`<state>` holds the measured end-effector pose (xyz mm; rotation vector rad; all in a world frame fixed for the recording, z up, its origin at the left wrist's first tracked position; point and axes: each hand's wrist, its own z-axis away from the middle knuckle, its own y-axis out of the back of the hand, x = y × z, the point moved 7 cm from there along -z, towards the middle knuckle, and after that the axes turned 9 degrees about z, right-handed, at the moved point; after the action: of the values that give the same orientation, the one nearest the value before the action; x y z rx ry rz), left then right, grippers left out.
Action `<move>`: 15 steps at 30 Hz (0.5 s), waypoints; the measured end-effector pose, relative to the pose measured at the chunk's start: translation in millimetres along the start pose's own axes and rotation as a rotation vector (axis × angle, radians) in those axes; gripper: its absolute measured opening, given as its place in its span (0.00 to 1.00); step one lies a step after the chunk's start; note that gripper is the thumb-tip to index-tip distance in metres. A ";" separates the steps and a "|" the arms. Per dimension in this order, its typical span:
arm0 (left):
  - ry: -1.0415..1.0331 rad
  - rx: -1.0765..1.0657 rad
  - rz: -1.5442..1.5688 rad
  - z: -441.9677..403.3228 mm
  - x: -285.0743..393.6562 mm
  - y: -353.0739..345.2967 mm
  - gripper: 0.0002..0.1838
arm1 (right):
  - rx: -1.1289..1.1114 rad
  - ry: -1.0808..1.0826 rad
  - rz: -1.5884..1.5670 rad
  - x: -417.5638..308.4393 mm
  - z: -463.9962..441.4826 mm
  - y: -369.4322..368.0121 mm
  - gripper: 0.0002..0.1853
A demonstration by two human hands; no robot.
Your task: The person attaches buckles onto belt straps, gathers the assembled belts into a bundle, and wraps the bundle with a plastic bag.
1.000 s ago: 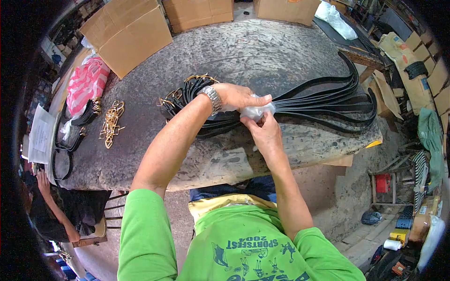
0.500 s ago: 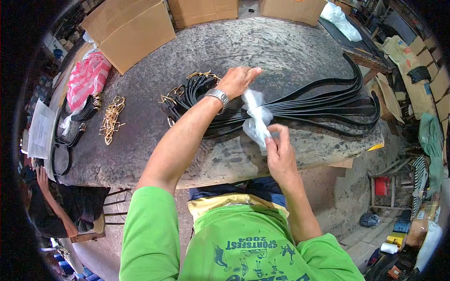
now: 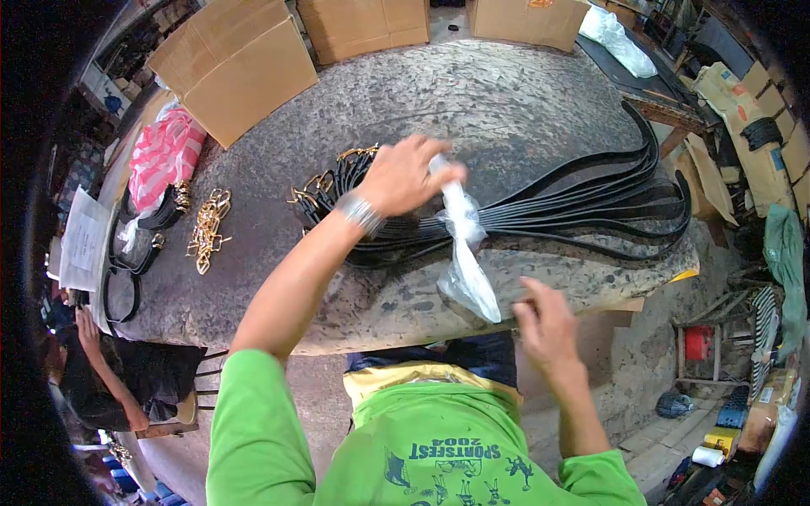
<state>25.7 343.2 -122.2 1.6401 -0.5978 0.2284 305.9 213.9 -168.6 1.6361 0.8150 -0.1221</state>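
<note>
A bundle of black straps (image 3: 557, 215) with gold-coloured metal buckles (image 3: 316, 187) at its left end lies across the table. A twisted clear plastic bag (image 3: 462, 221) is wrapped around its middle, one end hanging toward the front edge. My left hand (image 3: 409, 179), with a metal wristwatch (image 3: 361, 212), is over the bundle, thumb and fingers closed on the bag's upper end; motion blurs the fingertips slightly. Just right of the bag's lower end is my right hand (image 3: 550, 329), fingers apart and holding nothing.
Loose gold-coloured buckles (image 3: 209, 229) lie left on the table (image 3: 396, 308). Beyond them are a pink-striped plastic bag (image 3: 166, 152) and more black straps (image 3: 126, 270). Cardboard boxes (image 3: 245, 80) line the far edge. A co-worker's hand (image 3: 88, 333) rests at the left edge.
My right hand has let go of the plastic bag's lower end and moved right and toward me. My left hand has shifted left and slightly down. The bag's lower end now hangs straighter.
</note>
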 end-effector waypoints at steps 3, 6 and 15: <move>-0.131 -0.115 -0.134 74.8 8.9 8.7 0.46 | 0.108 -0.022 0.284 74.1 4.4 23.7 0.17; -0.105 -0.171 -0.218 111.8 -7.0 0.2 0.46 | 0.069 -0.084 0.375 105.1 -8.2 37.7 0.21; -0.022 -0.019 -0.320 63.0 -73.1 4.6 0.30 | 0.007 -0.078 0.412 148.9 -139.4 6.2 0.28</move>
<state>-50.1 300.1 -163.7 1.6950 -0.3452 -0.0297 370.8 404.2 -203.4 1.7609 0.4058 0.1016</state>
